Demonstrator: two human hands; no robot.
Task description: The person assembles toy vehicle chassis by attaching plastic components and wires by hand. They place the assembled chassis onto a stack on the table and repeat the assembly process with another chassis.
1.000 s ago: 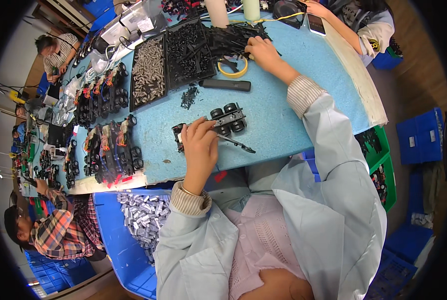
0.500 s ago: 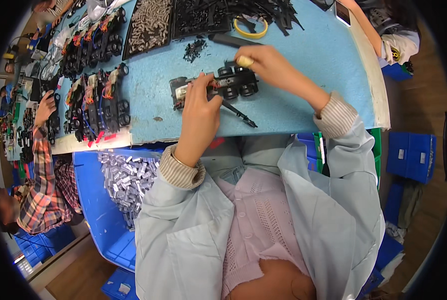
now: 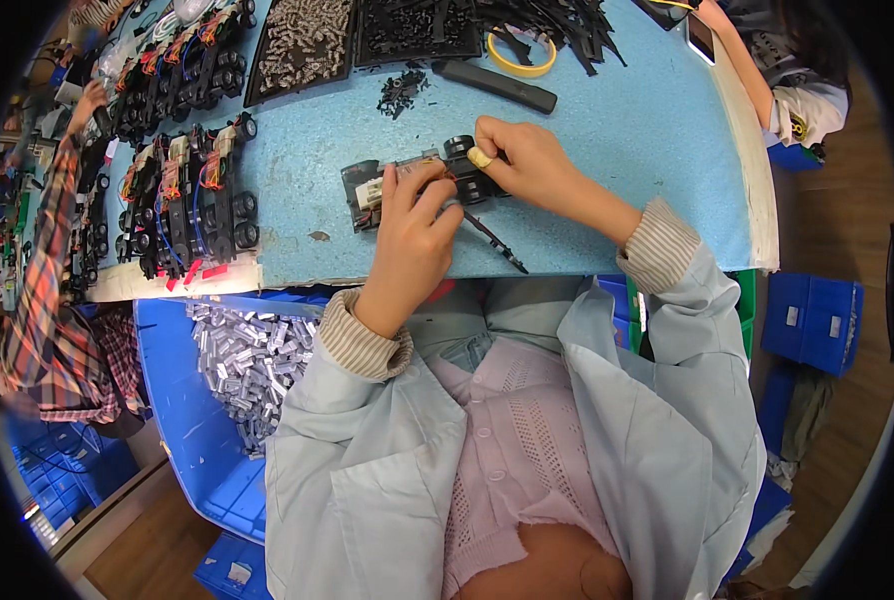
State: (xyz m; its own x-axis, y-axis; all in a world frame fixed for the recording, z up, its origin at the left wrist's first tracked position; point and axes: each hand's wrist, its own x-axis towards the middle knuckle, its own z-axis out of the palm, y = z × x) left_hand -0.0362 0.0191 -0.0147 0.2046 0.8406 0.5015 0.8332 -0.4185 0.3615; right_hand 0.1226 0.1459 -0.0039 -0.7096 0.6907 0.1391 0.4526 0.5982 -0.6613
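Note:
A black toy vehicle chassis [image 3: 364, 192] with wheels and a pale block lies on the blue table in front of me. My left hand [image 3: 414, 228] rests over its middle, fingers curled round and holding it down. From under those fingers a thin black strip [image 3: 495, 243] sticks out toward the table's front edge. My right hand [image 3: 529, 168] is closed at the wheeled end, a yellow cover [image 3: 479, 157] on one digit. What its fingertips pinch is hidden. Beyond the chassis lie a long black bar-shaped object [image 3: 497, 86] and a pile of small black pieces [image 3: 402, 92].
Rows of wired chassis [image 3: 182, 200] stand at the left. Trays of small metal parts [image 3: 302, 45] and black parts [image 3: 417, 30] sit at the back, beside a yellow tape roll [image 3: 522, 68]. A blue bin [image 3: 192, 440] is below left. Other people sit at both sides.
My right hand has come down and closer to the wheeled end of the chassis, its fingers more curled. My left hand has shifted slightly right. The co-worker's arm at left has reached farther away.

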